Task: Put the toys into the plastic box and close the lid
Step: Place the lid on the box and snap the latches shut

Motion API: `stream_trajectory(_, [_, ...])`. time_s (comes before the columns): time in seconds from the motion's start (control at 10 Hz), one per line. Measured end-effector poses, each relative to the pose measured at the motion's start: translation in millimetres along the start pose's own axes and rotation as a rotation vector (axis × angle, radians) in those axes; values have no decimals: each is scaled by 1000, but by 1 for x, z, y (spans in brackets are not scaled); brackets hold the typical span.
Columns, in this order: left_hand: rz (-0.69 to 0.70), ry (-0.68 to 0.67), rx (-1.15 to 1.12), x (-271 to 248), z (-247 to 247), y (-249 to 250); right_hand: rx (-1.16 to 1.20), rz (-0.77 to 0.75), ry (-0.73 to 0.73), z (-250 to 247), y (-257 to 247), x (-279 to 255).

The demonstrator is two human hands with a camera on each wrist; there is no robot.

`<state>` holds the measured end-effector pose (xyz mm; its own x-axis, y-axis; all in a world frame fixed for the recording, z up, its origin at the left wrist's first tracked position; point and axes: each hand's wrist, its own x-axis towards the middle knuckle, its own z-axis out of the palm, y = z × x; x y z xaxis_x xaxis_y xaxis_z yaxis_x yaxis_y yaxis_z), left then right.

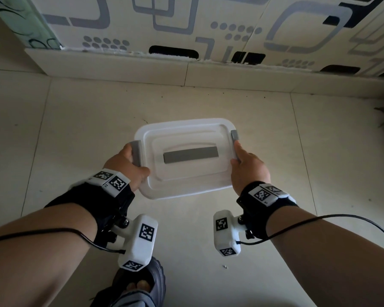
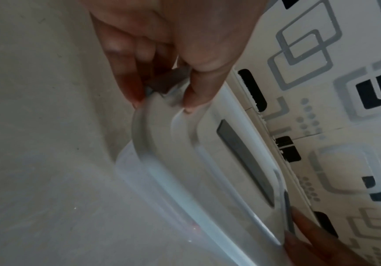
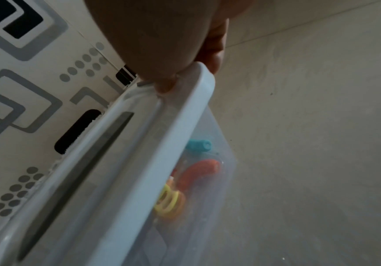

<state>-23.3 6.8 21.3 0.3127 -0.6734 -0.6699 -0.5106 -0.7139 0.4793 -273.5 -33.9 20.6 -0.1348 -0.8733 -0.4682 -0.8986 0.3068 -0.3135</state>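
Observation:
A translucent plastic box with a white lid (image 1: 182, 134) stands on the floor, lid on top, its grey handle (image 1: 190, 154) lying flat. My left hand (image 1: 135, 162) grips the grey left clip (image 1: 136, 151), fingers curled round it and thumb on the lid (image 2: 207, 153). My right hand (image 1: 238, 154) holds the lid's right edge at the grey right clip (image 1: 235, 135), thumb pressing on the rim (image 3: 184, 111). Through the box wall show a blue toy (image 3: 198, 145), an orange toy (image 3: 200, 172) and a yellow ring (image 3: 168, 199).
The box sits on pale floor tiles (image 1: 98, 120). A low ledge (image 1: 120, 65) and a wall with grey and black square patterns (image 1: 208, 23) run along the far side. My foot in a dark sandal (image 1: 142, 284) is at the bottom.

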Motion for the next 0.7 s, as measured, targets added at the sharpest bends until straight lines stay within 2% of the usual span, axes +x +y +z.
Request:
stream_trajectory(0.1, [19,32,125,1,-3,3,0,19,-1,2,-1,-1])
stream_trajectory(0.3, [14,27,176,4,-2,6,14,23,-13,2,0,-2])
stream_trajectory(0.5, [7,23,100,4,3,5,37,9,-54,-1,-1,-7])
stream_trajectory(0.7, [35,106,36,-6,1,18,49,-33,-22,-21,-6,-16])
